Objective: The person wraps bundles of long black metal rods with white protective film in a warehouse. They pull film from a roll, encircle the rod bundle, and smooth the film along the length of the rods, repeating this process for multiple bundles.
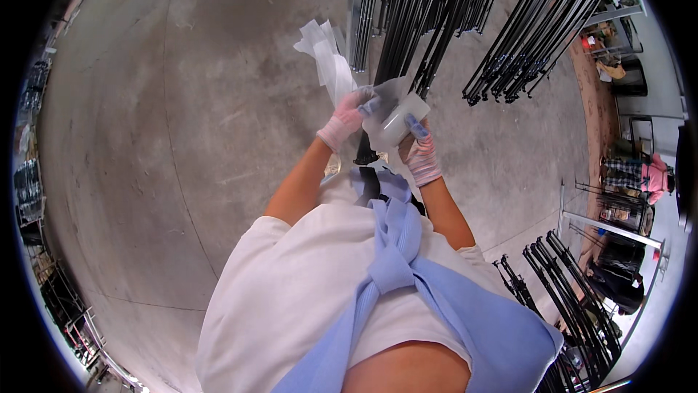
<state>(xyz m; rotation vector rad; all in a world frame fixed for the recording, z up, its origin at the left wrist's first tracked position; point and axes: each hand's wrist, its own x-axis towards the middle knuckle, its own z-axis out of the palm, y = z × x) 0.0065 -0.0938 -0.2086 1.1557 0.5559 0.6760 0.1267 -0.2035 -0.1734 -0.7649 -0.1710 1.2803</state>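
Observation:
Pink-and-white striped gloves cover both my hands. My left hand [349, 115] is closed on a bunch of thin white strips [327, 62], whose loose ends fan out up and to the left. In my right hand [422, 149] is a white roll of film [405, 121], gripped at its lower right side with the thumb on top. A translucent sheet of film [387, 95] spans from the roll toward my left fingers, across a bundle of black rods [396, 51]. Whether the film touches the rods I cannot tell.
More black rods [538, 37] hang in bundles at the upper right, beside a grey metal post [358, 15]. Further black rods [574, 298] stand at the lower right near a metal frame [611, 223]. A person in pink [654, 178] is at the far right. Concrete floor [182, 138] lies around me.

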